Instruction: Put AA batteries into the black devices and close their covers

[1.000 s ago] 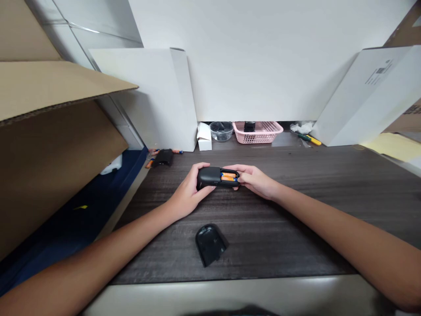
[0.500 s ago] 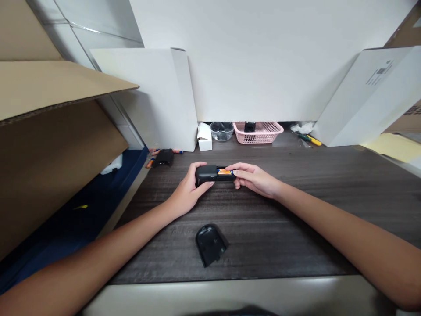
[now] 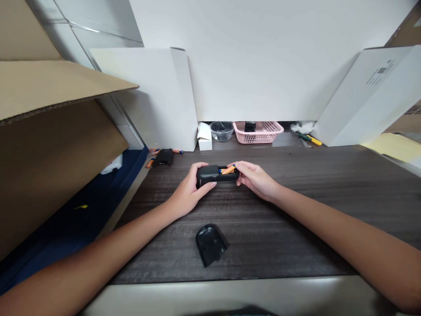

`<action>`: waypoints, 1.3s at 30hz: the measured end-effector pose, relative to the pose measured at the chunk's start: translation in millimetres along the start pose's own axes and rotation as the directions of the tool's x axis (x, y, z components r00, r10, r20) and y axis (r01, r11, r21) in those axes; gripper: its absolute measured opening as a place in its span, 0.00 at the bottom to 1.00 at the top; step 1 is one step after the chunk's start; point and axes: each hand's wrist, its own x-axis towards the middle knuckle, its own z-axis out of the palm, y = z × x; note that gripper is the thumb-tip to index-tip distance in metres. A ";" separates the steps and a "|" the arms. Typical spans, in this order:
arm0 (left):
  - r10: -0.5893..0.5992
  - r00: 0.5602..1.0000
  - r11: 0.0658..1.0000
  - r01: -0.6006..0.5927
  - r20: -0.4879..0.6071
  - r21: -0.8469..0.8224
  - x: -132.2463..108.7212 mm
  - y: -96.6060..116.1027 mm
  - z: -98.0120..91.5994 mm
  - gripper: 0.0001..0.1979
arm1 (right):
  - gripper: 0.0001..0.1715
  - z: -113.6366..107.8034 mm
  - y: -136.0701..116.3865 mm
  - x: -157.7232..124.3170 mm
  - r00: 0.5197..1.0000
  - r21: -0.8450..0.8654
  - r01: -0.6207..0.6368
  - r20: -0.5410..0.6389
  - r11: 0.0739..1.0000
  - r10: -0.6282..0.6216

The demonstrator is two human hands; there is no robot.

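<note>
Both hands reach out over a dark wood-grain desk (image 3: 296,228) and meet near its middle. Off the desk's left edge stands a large cardboard carton (image 3: 49,131) with its flap jutting out, and two white flat boxes (image 3: 148,96) (image 3: 368,96) lean at the desk's back edge, one toward each side. Along that same back edge sit a pink plastic basket (image 3: 258,132) with a small black item in it, a clear glass bowl (image 3: 221,131), a small white carton (image 3: 204,137) and a yellow-and-green screwdriver (image 3: 309,139). A black handheld device (image 3: 207,175) sits mid-desk, its battery compartment open and facing up. The left hand (image 3: 187,188) is wrapped firmly around the device's closed end, while the right hand (image 3: 255,180) is curled in a loose pinch at the compartment end, its fingertips (image 3: 238,166) on an orange battery (image 3: 228,170) that looks tilted, though it is too small to be sure. A black battery cover (image 3: 210,244) lies apart on the desk, toward its near edge
</note>
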 end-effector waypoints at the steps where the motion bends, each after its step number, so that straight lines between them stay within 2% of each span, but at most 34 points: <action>1: -0.008 1.000 1.000 0.008 -0.007 0.008 -0.2 0.1 -0.3 0.28 | 0.23 0.7 0.3 0.7 0.999 -0.010 0.012 -0.035 1.000 -0.013; 6: 0.018 1.000 0.998 -0.017 -0.015 0.063 -2.6 3.7 -1.6 0.28 | 0.29 -11.4 0.8 9.1 0.979 -0.135 0.071 -0.180 0.988 -0.094; 9: 0.073 0.997 0.992 -0.070 -0.023 0.107 -3.8 6.1 -1.1 0.28 | 0.26 -22.1 1.0 11.2 0.955 -0.313 0.115 -0.226 0.943 -0.192; 11: 0.128 0.991 0.982 -0.123 -0.026 0.141 -4.0 6.0 -0.2 0.28 | 0.22 -23.9 0.4 8.7 0.942 -0.440 0.143 -0.215 0.886 -0.259; 14: 0.226 0.974 0.956 -0.218 -0.021 0.196 -3.6 4.2 1.0 0.28 | 0.15 -16.2 -2.9 0.1 0.945 -0.571 0.179 -0.127 0.801 -0.302; 17: 0.297 0.955 0.926 -0.285 -0.011 0.248 -3.2 3.7 1.2 0.28 | 0.10 -2.7 -7.2 -9.1 0.946 -0.665 0.277 0.061 0.694 -0.319; 19: 0.336 0.942 0.905 -0.325 0.007 0.275 -3.3 5.4 0.5 0.29 | 0.12 4.1 -8.7 -13.5 0.917 -0.707 0.383 0.211 0.595 -0.339; 21: 0.376 0.926 0.878 -0.367 0.033 0.306 -3.9 8.2 -0.6 0.29 | 0.15 7.4 -8.7 -16.0 0.881 -0.712 0.463 0.307 0.528 -0.360; 30: 0.526 0.839 0.701 -0.520 0.138 0.488 -9.9 12.1 -4.8 0.32 | 0.16 6.0 -8.4 -16.4 0.853 -0.667 0.509 0.308 0.545 -0.421; 33: 0.548 0.817 0.649 -0.550 0.178 0.525 -10.9 10.8 -5.4 0.33 | 0.16 6.4 -8.7 -14.8 0.860 -0.644 0.501 0.298 0.578 -0.414; 36: 0.540 0.819 0.636 -0.549 0.195 0.542 -10.3 9.5 -5.1 0.34 | 0.18 6.5 -9.0 -13.0 0.873 -0.632 0.483 0.292 0.606 -0.391; 39: 0.507 0.845 0.660 -0.508 0.171 0.554 -8.9 10.2 -4.4 0.33 | 0.25 6.2 -9.0 -11.6 0.862 -0.635 0.502 0.310 0.587 -0.402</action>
